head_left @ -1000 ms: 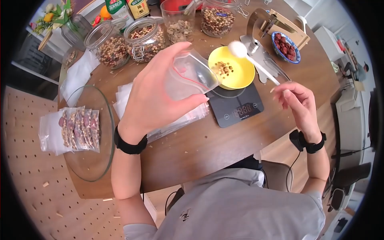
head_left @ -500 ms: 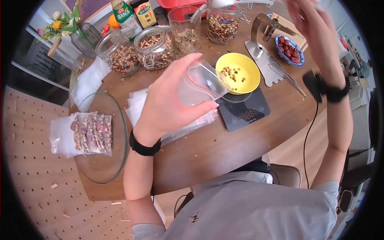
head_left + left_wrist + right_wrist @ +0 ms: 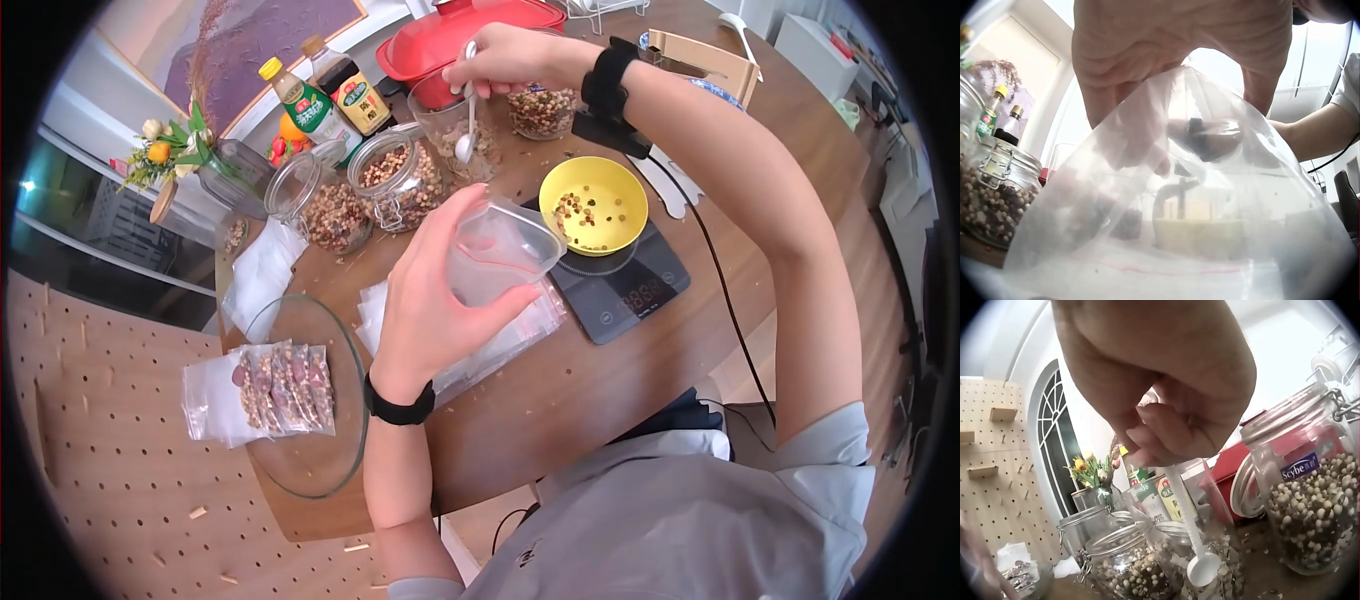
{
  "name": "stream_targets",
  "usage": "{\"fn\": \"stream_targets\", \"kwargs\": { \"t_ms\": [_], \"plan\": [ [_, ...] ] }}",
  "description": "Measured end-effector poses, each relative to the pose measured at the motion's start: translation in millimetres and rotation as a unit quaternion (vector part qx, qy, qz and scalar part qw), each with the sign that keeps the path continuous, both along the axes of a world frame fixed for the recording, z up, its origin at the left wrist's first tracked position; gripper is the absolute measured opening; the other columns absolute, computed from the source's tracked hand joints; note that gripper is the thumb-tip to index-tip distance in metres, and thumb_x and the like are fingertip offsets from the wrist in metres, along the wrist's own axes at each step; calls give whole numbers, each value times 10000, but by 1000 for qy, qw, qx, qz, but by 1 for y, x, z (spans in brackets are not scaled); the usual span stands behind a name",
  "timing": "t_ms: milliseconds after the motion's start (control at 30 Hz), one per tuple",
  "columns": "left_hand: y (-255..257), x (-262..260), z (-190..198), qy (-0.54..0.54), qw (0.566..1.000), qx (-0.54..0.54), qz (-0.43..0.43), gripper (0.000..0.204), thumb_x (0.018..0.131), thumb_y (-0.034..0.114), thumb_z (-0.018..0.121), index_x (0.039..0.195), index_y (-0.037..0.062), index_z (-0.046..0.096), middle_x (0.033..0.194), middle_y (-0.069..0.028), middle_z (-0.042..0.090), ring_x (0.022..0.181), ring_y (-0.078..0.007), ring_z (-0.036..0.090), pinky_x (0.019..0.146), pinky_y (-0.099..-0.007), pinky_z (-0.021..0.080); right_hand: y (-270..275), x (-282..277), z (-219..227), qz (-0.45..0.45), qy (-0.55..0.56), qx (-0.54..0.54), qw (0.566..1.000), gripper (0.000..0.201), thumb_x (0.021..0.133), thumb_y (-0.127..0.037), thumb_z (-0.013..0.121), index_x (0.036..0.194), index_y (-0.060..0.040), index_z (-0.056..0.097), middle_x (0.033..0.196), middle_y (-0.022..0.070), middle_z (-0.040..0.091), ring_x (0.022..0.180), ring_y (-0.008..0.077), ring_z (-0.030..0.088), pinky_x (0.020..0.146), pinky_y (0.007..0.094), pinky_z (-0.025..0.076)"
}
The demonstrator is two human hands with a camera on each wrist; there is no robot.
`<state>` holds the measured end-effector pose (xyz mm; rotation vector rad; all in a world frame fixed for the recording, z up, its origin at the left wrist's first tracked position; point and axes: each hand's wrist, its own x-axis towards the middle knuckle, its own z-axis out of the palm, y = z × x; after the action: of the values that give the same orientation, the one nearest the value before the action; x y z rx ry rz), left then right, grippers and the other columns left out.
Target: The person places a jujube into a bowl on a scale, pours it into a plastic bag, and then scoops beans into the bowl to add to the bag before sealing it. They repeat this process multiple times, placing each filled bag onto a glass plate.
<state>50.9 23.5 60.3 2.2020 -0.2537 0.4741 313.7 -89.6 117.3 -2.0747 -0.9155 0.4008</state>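
The left hand point(image 3: 435, 290) holds a clear plastic bag with a red seal line point(image 3: 480, 262), its mouth spread beside the yellow bowl point(image 3: 595, 205). Mixed beans lie in that bowl, which stands on a black digital scale point(image 3: 625, 300). In the left wrist view the bag point(image 3: 1166, 250) hangs below the fingers. The right hand point(image 3: 505, 58) pinches a white spoon point(image 3: 467, 140) by its handle, bowl end down, at the clear container of pale flakes point(image 3: 485, 160). The right wrist view shows the spoon's bowl point(image 3: 1204, 569) in front of those flakes, apparently with nothing in it.
Jars of beans point(image 3: 335, 215) stand left of the flakes, with sauce bottles point(image 3: 315, 110) and a red pot point(image 3: 460, 35) behind. Filled bags point(image 3: 285, 388) lie on a glass plate point(image 3: 350, 470). A cable point(image 3: 715, 265) hangs from the right wrist.
The right hand has moved from beside the scale, up and left across the table, to the flake container with the spoon. The left hand still holds the bag by the bowl. The head view has shifted.
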Motion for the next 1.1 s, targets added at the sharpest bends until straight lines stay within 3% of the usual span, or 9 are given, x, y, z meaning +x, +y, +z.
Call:
{"fn": "stream_targets", "kwargs": {
  "t_ms": [167, 267, 300, 367, 500, 533, 667, 1033, 1100],
  "plan": [
    [3, 0, -2, -11, 1000, 16, 2, 891, 662, 197, 933, 1433, 21, 523, 1319, -165, 645, 1071, -276, 684, 933, -382, 545, -46, -17, -5, -2, -85, 117, 989, 345, 948, -397, 720, 1028, -63, 688, 770, -31, 628, 663, 40, 546, 543, 211, 395],
    [3, 1, -3, -13, 1000, -24, -6, 879, 662, 176, 925, 1431, 27, 528, 1302, -147, 653, 997, -235, 689, 894, -364, 550, -90, -80, -9, -119, -156, 235, 952, 356, 961, -364, 676, 1005, -12, 696, 821, 23, 673, 716, 108, 596, 613, 262, 461],
    [4, 1, -4, -13, 1000, -14, -8, 877, 671, 133, 908, 1447, 25, 514, 1319, -144, 641, 1009, -222, 689, 884, -350, 558, -134, -76, -16, -43, -85, 168, 981, 337, 966, -359, 718, 1064, -43, 650, 888, -23, 670, 745, 39, 573, 618, 202, 442],
    [6, 0, -4, -14, 1000, 5, -10, 879, 691, 48, 874, 1479, 21, 486, 1353, -136, 617, 1032, -195, 688, 864, -321, 574, -177, -120, -46, -91, -120, 129, 980, 291, 968, -292, 722, 1042, -33, 611, 965, 22, 690, 770, 80, 588, 696, 225, 486],
    [1, 2, -5, 1, 1000, -15, -3, 845, 697, 19, 837, 1471, 17, 497, 1365, -144, 622, 1042, -202, 689, 893, -329, 565, -238, -182, -87, 16, -343, -31, 939, 273, 908, -214, 745, 978, -40, 547, 1266, 183, 670, 1222, 366, 596, 934, 391, 515],
    [1, 2, -5, 3, 1000, -15, -1, 831, 699, 10, 820, 1466, 13, 500, 1376, -154, 620, 1050, -212, 692, 916, -336, 560, -251, -192, -94, 28, -276, -86, 957, 340, 916, -276, 740, 967, -40, 500, 1455, 208, 570, 1445, 405, 416, 1106, 472, 413],
    [-5, 3, -9, 2, 1000, -18, -7, 823, 705, 13, 809, 1465, -1, 493, 1378, -164, 617, 1081, -220, 691, 939, -342, 554, -261, -209, -108, 45, -215, -115, 969, 399, 937, -371, 709, 984, -51, 474, 1564, 212, 459, 1535, 383, 276, 1172, 563, 287],
    [-8, 2, -11, 12, 999, -41, 6, 846, 685, 124, 916, 1431, 14, 533, 1314, -155, 651, 1008, -212, 697, 882, -340, 561, -200, -218, -116, 228, -203, -52, 951, 392, 897, -353, 749, 981, -73, 488, 1493, 201, 528, 1504, 358, 349, 1160, 563, 319],
    [-7, 3, -11, 14, 1000, -9, -8, 835, 702, 71, 866, 1455, 6, 509, 1357, -150, 625, 1052, -202, 683, 851, -317, 578, -197, -211, -101, 202, -227, -23, 952, 349, 883, -284, 766, 1003, -68, 519, 1431, 196, 573, 1419, 365, 454, 1102, 522, 403]
  ]
}}
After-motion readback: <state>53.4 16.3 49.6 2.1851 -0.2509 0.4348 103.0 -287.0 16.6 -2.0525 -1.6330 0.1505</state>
